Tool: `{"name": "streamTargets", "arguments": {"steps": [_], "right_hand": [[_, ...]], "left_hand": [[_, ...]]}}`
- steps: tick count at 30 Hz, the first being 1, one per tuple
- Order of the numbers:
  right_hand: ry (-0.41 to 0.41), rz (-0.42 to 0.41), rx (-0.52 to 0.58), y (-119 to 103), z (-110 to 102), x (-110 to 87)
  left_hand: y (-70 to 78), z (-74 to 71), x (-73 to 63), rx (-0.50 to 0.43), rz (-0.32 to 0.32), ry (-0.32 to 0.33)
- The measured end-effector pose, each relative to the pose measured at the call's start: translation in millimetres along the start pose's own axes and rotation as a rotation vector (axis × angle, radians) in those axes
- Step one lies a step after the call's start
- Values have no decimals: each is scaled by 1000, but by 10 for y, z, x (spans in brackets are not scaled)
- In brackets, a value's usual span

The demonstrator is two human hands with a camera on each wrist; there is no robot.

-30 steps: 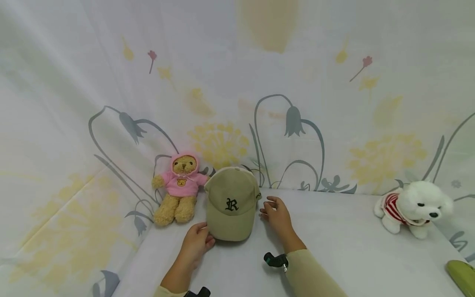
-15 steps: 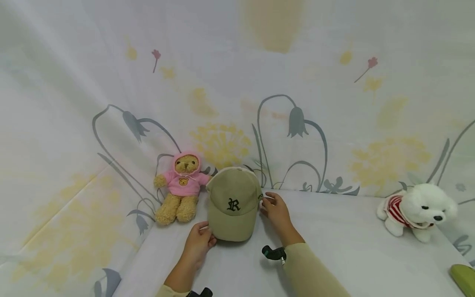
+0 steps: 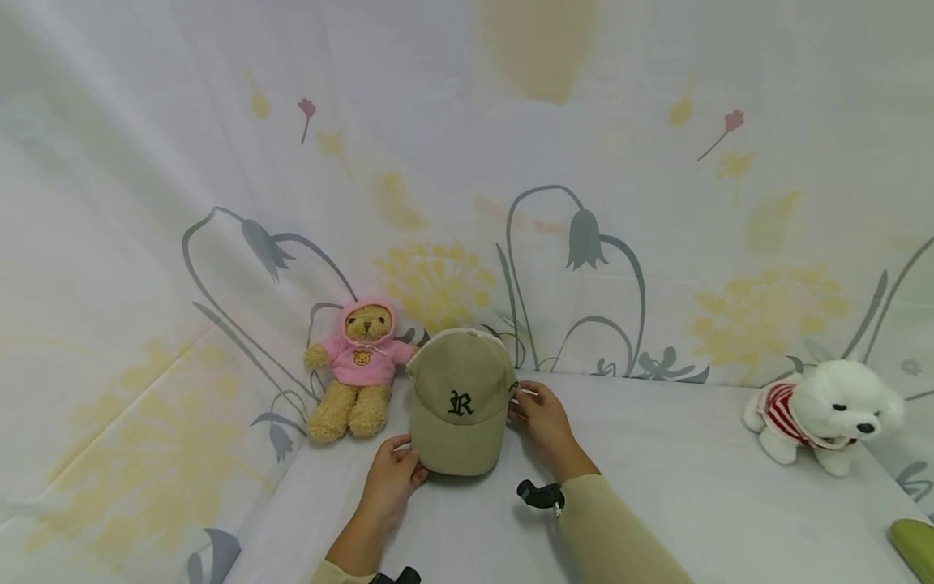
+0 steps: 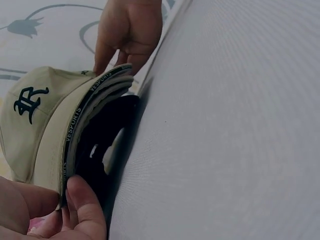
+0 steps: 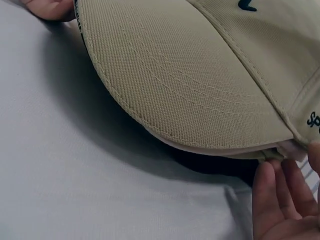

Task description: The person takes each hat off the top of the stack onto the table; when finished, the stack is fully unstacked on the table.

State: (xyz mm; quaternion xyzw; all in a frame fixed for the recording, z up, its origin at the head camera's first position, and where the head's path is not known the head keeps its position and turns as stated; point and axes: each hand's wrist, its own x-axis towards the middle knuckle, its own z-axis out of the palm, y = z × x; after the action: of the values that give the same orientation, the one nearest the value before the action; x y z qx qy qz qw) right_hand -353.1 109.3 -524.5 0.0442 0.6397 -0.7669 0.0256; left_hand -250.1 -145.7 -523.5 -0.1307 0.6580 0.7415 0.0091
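Beige slvs (image 3: 620, 531), blk wrist cams (image 3: 540, 495), R one curved.

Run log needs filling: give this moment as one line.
left grip pinches baseball cap brim; right grip holds cap's side; hooded teddy bear beside cap

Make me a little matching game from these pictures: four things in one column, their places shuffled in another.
Things:
1. Tan fabric baseball cap
2. Brown plush teddy bear in a pink hoodie
3. White plush dog
4. Green rounded object

Places:
A. Cut off by the head view's right edge
B. Just left of the cap
C. Between the left hand and right hand
D. Right of both hands, wholly in view

Pairs: 1-C, 2-B, 3-D, 4-A
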Motion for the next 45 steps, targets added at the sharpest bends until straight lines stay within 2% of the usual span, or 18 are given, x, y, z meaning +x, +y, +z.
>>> {"name": "streamTargets", "arguments": {"steps": [9, 17, 26, 35, 45], "right_hand": [[21, -60, 36, -29, 13, -28], [11, -56, 54, -5, -5, -74], [25, -35, 139, -8, -24, -201], [54, -58, 183, -62, -82, -335], [101, -59, 193, -152, -259, -478]], "left_hand": [[-6, 14, -17, -24, 7, -22], [-27, 20, -48, -32, -18, -28], [-25, 32, -114, -37, -29, -41], [-19, 87, -221, -51, 16, -84], [-6, 239, -320, -59, 46, -181]]}}
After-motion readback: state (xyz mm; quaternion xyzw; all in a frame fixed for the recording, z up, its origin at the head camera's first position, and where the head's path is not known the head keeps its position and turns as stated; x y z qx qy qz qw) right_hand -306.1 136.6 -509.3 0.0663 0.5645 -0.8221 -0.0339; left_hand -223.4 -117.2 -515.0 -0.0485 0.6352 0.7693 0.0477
